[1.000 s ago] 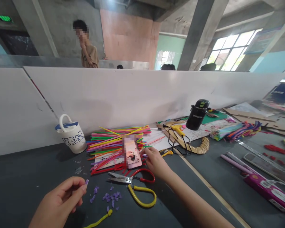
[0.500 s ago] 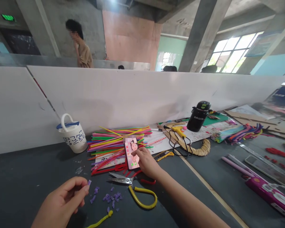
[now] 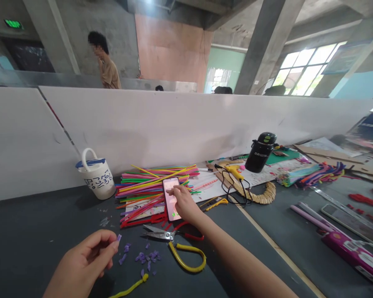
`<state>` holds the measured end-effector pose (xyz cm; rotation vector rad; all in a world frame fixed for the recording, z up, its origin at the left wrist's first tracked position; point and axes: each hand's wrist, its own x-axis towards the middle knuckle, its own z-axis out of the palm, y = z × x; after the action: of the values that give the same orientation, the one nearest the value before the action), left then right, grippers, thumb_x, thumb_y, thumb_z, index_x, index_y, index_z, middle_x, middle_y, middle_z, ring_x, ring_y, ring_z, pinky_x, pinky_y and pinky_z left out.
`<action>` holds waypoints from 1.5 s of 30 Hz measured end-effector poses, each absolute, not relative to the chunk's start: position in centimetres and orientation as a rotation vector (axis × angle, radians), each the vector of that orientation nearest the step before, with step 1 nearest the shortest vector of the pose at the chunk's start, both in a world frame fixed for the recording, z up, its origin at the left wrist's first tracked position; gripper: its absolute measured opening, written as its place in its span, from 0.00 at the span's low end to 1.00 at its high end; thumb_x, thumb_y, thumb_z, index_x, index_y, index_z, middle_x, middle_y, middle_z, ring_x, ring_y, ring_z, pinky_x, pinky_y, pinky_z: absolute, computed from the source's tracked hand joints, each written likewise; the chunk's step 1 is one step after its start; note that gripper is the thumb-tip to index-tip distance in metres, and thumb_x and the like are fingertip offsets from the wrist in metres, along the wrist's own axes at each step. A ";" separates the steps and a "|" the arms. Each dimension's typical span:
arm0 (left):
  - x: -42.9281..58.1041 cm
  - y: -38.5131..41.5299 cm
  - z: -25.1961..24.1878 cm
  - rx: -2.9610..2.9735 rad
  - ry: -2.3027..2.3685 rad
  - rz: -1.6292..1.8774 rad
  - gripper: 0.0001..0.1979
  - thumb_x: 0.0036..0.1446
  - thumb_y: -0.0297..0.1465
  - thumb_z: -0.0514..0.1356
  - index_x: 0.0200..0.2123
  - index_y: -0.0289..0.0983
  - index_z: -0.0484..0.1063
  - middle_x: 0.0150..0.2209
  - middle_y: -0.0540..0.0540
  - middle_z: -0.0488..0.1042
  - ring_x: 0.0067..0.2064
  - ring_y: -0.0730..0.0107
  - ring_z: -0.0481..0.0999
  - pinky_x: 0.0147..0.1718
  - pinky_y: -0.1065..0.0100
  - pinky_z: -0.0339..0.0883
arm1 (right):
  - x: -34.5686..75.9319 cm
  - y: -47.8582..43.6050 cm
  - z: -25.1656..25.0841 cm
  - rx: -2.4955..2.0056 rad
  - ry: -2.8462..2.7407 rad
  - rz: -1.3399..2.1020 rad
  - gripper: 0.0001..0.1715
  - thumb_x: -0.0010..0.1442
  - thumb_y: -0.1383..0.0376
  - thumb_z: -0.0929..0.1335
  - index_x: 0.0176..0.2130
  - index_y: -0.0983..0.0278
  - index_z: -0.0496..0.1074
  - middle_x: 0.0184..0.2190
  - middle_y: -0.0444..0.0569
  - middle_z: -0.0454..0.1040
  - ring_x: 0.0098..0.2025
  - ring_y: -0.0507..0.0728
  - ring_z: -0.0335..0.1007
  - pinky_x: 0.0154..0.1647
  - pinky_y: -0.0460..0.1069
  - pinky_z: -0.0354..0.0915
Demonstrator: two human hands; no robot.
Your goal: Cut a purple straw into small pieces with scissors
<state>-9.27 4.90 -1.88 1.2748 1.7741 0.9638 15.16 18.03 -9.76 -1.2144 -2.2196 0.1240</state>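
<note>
My left hand [image 3: 82,265] hovers low at the front, pinching a tiny purple piece [image 3: 119,237] between thumb and fingers. Loose purple bits [image 3: 144,258] lie on the dark table just to its right. My right hand [image 3: 183,203] reaches forward, its index finger stretched onto the lit screen of a pink phone [image 3: 170,196]. The phone lies on a pile of coloured pipe cleaners [image 3: 149,184]. Red-handled scissors [image 3: 170,235] and a bent yellow pipe cleaner [image 3: 186,256] lie just in front of the phone.
A white handled cup [image 3: 95,174] stands at the left by the white partition [image 3: 174,124]. A black bottle [image 3: 260,152], a yellow glue gun [image 3: 234,170] with black cord, more pipe cleaners [image 3: 311,171] and a pink packet [image 3: 354,252] lie to the right. A person [image 3: 104,62] stands beyond the partition.
My right hand slid from the phone's right edge onto its screen and moved up it. The screen's picture changed. My left hand stayed in place with its purple piece.
</note>
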 end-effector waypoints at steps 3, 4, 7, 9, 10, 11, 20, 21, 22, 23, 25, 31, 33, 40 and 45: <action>-9.2 4.8 -1.8 1.282 1.775 0.985 0.14 0.39 0.44 0.61 0.27 0.40 0.71 0.15 0.54 0.68 0.19 0.69 0.66 0.19 0.71 0.61 | 15.2 18.2 -9.5 -1.276 -2.206 0.103 0.16 0.62 0.62 0.64 0.49 0.64 0.65 0.48 0.51 0.66 0.44 0.58 0.67 0.42 0.56 0.66; -9.2 4.8 -1.8 1.285 1.781 0.998 0.14 0.39 0.43 0.61 0.27 0.40 0.71 0.15 0.54 0.68 0.19 0.69 0.66 0.19 0.71 0.60 | 15.4 18.1 -9.3 -1.315 -2.185 0.096 0.16 0.62 0.62 0.64 0.49 0.64 0.65 0.48 0.51 0.66 0.44 0.57 0.67 0.42 0.56 0.66; -9.4 4.9 -1.8 1.281 1.790 1.007 0.13 0.41 0.43 0.60 0.27 0.40 0.71 0.15 0.54 0.68 0.20 0.69 0.66 0.19 0.72 0.61 | 16.2 17.3 -8.7 -1.477 -2.087 0.069 0.16 0.62 0.62 0.64 0.49 0.64 0.65 0.48 0.51 0.66 0.44 0.58 0.67 0.42 0.56 0.66; -9.4 5.0 -1.9 1.271 1.775 0.951 0.15 0.39 0.44 0.60 0.27 0.40 0.71 0.15 0.53 0.68 0.20 0.68 0.67 0.19 0.71 0.61 | 16.5 16.3 -8.5 -1.591 -2.031 0.056 0.16 0.62 0.62 0.64 0.49 0.65 0.64 0.47 0.51 0.66 0.43 0.58 0.67 0.41 0.56 0.66; -9.3 5.1 -1.9 1.270 1.764 0.924 0.16 0.38 0.45 0.61 0.27 0.40 0.72 0.15 0.53 0.69 0.20 0.68 0.67 0.19 0.71 0.61 | 16.5 15.8 -8.4 -1.639 -2.017 0.054 0.16 0.62 0.61 0.64 0.49 0.65 0.64 0.47 0.51 0.66 0.43 0.57 0.67 0.41 0.57 0.66; -9.2 5.1 -2.0 1.273 1.759 0.911 0.16 0.38 0.45 0.61 0.26 0.40 0.72 0.15 0.53 0.69 0.20 0.68 0.68 0.19 0.71 0.61 | 16.4 15.3 -8.4 -1.680 -2.011 0.054 0.17 0.62 0.61 0.64 0.49 0.65 0.64 0.47 0.51 0.66 0.43 0.58 0.67 0.42 0.57 0.65; -8.3 4.5 -1.8 1.297 1.775 1.023 0.13 0.39 0.43 0.60 0.26 0.40 0.71 0.14 0.53 0.67 0.19 0.68 0.66 0.19 0.70 0.60 | 12.4 14.7 -9.0 -1.911 -1.976 0.026 0.51 0.48 0.50 0.69 0.61 0.72 0.49 0.40 0.63 0.67 0.42 0.69 0.62 0.38 0.60 0.59; -8.4 4.6 -1.8 1.303 1.778 1.005 0.13 0.39 0.44 0.60 0.26 0.40 0.71 0.15 0.53 0.67 0.19 0.68 0.66 0.20 0.70 0.60 | 12.2 14.8 -9.0 -1.922 -1.968 0.027 0.51 0.48 0.52 0.69 0.61 0.72 0.48 0.39 0.63 0.67 0.41 0.68 0.63 0.37 0.59 0.60; -8.6 4.6 -1.7 1.304 1.778 0.995 0.14 0.39 0.44 0.60 0.26 0.40 0.71 0.15 0.53 0.68 0.19 0.68 0.66 0.20 0.70 0.60 | 12.2 14.9 -9.0 -1.928 -1.962 0.030 0.51 0.48 0.53 0.69 0.61 0.72 0.48 0.39 0.62 0.67 0.40 0.67 0.63 0.37 0.59 0.60; -8.6 4.6 -1.7 1.302 1.777 1.002 0.13 0.39 0.43 0.60 0.26 0.40 0.71 0.15 0.53 0.68 0.19 0.68 0.66 0.19 0.70 0.60 | 12.3 14.9 -8.9 -1.929 -1.956 0.034 0.51 0.48 0.55 0.70 0.61 0.71 0.47 0.39 0.61 0.67 0.40 0.67 0.64 0.37 0.58 0.60; -8.6 4.5 -1.6 1.295 1.777 1.044 0.12 0.40 0.43 0.59 0.25 0.41 0.70 0.15 0.54 0.67 0.19 0.68 0.66 0.19 0.71 0.60 | 12.8 15.1 -8.7 -1.928 -1.937 0.042 0.51 0.48 0.57 0.69 0.62 0.71 0.46 0.39 0.60 0.67 0.40 0.66 0.64 0.37 0.56 0.61; -8.0 4.3 -1.3 1.294 1.790 1.073 0.12 0.41 0.43 0.59 0.25 0.41 0.71 0.14 0.54 0.66 0.19 0.68 0.66 0.19 0.71 0.59 | 14.5 16.7 -8.1 -1.966 -1.822 0.091 0.33 0.57 0.59 0.67 0.57 0.67 0.56 0.43 0.55 0.67 0.43 0.61 0.66 0.40 0.56 0.63; -7.9 4.3 -1.3 1.294 1.788 1.071 0.12 0.40 0.43 0.59 0.25 0.41 0.71 0.14 0.54 0.66 0.19 0.68 0.66 0.18 0.71 0.59 | 14.7 17.3 -8.1 -1.966 -1.790 0.135 0.22 0.61 0.59 0.65 0.52 0.65 0.61 0.46 0.52 0.66 0.43 0.59 0.66 0.42 0.57 0.64; -8.0 4.4 -1.3 1.252 1.768 1.081 0.12 0.39 0.42 0.61 0.26 0.40 0.71 0.14 0.54 0.67 0.19 0.69 0.66 0.18 0.71 0.60 | 17.0 17.1 -6.2 -1.811 -1.685 0.428 0.17 0.62 0.62 0.64 0.50 0.64 0.64 0.49 0.51 0.66 0.45 0.58 0.66 0.43 0.57 0.65; -6.1 4.1 -1.3 1.153 1.573 1.060 0.11 0.40 0.41 0.61 0.23 0.39 0.70 0.14 0.54 0.65 0.18 0.72 0.64 0.16 0.73 0.57 | 15.9 12.3 -3.8 -1.428 -1.694 0.931 0.11 0.60 0.62 0.65 0.42 0.66 0.69 0.39 0.48 0.71 0.37 0.54 0.70 0.38 0.53 0.67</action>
<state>-6.06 4.15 -1.30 1.1533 1.5727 1.0603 15.90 12.30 -3.84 -1.4278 -1.6941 0.9310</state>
